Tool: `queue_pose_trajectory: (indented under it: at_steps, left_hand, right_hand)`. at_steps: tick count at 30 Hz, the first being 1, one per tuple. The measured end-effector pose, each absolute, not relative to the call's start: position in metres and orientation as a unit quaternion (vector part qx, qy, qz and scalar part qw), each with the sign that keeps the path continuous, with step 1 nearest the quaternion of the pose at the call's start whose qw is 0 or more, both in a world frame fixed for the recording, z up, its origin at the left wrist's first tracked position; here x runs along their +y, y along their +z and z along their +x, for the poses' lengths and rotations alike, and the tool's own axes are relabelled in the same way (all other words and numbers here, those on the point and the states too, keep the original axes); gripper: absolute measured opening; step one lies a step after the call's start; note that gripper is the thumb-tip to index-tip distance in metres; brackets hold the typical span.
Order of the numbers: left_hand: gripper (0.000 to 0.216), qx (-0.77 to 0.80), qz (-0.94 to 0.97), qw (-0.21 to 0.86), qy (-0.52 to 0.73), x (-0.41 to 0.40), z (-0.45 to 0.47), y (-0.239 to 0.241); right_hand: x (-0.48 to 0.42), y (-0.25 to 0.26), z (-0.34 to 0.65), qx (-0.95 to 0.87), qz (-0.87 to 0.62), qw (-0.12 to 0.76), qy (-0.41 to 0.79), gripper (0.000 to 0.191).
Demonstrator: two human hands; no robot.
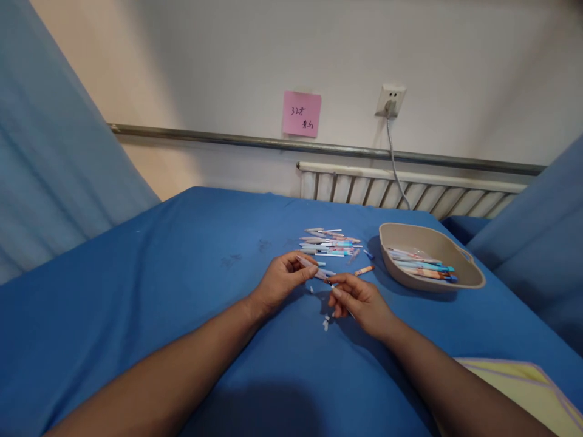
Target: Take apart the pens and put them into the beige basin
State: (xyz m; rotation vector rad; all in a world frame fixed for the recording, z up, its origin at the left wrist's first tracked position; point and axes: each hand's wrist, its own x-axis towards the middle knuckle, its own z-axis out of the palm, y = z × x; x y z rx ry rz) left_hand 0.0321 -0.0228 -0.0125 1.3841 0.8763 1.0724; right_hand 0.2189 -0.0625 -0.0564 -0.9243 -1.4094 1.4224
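My left hand [286, 279] is closed around a translucent, pale pen barrel [308, 263], which slants down toward my right hand. Pinched in my right hand [359, 306] is a thin white pen refill [334, 287] with a dark tip, close to the barrel's lower end. Whether the two parts touch is too small to tell. Just beyond my hands lies a pile of pen parts [328, 246], with pale barrels and white refills side by side. An orange pen piece [364, 270] and a blue pen part [368, 255] lie to its right. Small white bits [326, 321] rest below my hands.
A beige basket [473, 276] holding several pens [421, 267] stands at the right. Blue cloth [182, 267] covers the surface. A yellow cloth [510, 379] lies at the near right. Behind are a radiator [355, 187], a metal rail [218, 137] and a plugged-in cable [396, 167].
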Motion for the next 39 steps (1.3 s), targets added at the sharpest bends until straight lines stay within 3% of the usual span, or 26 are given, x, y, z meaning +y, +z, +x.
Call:
queue_pose_trajectory:
  at_steps: [18, 27, 32, 37, 39]
  left_hand:
    - [0.028, 0.378, 0.512, 0.629, 0.447, -0.014, 0.031, -0.018]
    - [0.026, 0.369, 0.577, 0.587, 0.431, -0.016, 0.032, -0.019]
    - [0.024, 0.388, 0.634, 0.498, 0.446, -0.018, 0.030, -0.015]
    - [0.012, 0.427, 0.758, 0.244, 0.428, -0.023, 0.021, -0.003]
    - [0.011, 0.423, 0.784, 0.190, 0.413, -0.024, 0.019, 0.000]
  right_hand:
    - [-0.057, -0.052, 0.221, -0.529, -0.378, 0.452, 0.611, 0.036]
    - [-0.062, -0.047, 0.220, -0.565, -0.408, 0.438, 0.568, 0.036]
    - [-0.062, -0.050, 0.221, -0.573, -0.411, 0.438, 0.558, 0.034]
    - [-0.060, -0.053, 0.222, -0.567, -0.421, 0.445, 0.551, 0.035]
    - [-0.060, -0.052, 0.221, -0.564, -0.422, 0.447, 0.551, 0.036]
